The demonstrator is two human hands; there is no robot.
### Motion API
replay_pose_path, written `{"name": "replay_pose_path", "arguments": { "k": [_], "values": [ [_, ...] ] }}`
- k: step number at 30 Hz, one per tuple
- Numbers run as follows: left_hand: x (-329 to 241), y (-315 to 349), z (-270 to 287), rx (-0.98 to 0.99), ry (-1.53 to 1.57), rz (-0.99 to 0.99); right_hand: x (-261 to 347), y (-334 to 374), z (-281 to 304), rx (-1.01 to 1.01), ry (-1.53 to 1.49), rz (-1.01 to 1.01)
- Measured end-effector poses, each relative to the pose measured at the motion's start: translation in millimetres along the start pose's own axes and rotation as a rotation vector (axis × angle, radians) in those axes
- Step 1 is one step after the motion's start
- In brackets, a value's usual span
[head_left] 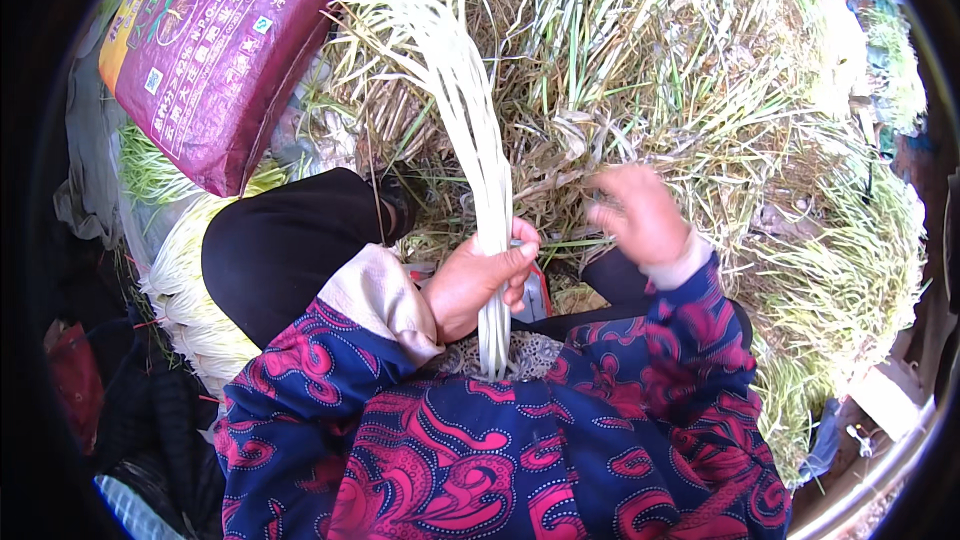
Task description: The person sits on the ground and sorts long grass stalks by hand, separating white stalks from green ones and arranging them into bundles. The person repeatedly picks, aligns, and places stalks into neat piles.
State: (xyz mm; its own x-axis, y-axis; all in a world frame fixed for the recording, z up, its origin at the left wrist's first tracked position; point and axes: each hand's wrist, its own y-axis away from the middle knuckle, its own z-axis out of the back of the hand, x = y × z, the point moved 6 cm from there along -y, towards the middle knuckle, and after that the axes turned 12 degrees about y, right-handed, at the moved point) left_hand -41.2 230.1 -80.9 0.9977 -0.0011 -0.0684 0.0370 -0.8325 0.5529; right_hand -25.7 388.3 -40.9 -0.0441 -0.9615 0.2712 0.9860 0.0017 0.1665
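My left hand (481, 280) is closed round a bunch of long, pale chives (485, 180). The stalks stand upright in front of my body; their thin tops bend over to the upper left, and the lower ends come down near my lap. To the right of the bunch, my right hand (645, 217) is raised and apart from it. That hand is smeared by motion; its thumb and fingers look apart, with nothing visible between them.
A purple and yellow woven sack (225, 55) lies at the upper left. Bundled pale chives (190, 290) are stacked beside my left knee (285, 240). Loose green and dry leaves (650, 60) heap up ahead and to the right. A white block (890, 400) lies at the lower right.
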Motion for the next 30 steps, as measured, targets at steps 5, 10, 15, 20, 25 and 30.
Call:
{"name": "replay_pose_path", "arguments": {
  "k": [5,10,15,20,25,30],
  "values": [
    [-5,-5,1,-0.057,-0.007,-0.007,-78,-72,-3,-0.519,-1.164,-0.554],
    [-8,-2,10,-0.116,0.007,0.077,-110,-58,-121,-0.153,-0.862,-1.186],
    [-20,-1,1,-0.124,-0.007,-0.020,-103,-31,-147,-0.197,-1.252,-0.909],
    [-51,-8,-15,-0.108,-0.030,-0.276,-131,-8,-10,-0.751,-1.108,-0.848],
    [-79,-7,-26,-0.041,-0.022,-0.465,-58,16,68,-0.929,-1.047,-0.629],
    [-76,-17,-23,-0.066,-0.051,-0.450,8,35,1,-0.485,-0.884,-0.522]
  ]
}}
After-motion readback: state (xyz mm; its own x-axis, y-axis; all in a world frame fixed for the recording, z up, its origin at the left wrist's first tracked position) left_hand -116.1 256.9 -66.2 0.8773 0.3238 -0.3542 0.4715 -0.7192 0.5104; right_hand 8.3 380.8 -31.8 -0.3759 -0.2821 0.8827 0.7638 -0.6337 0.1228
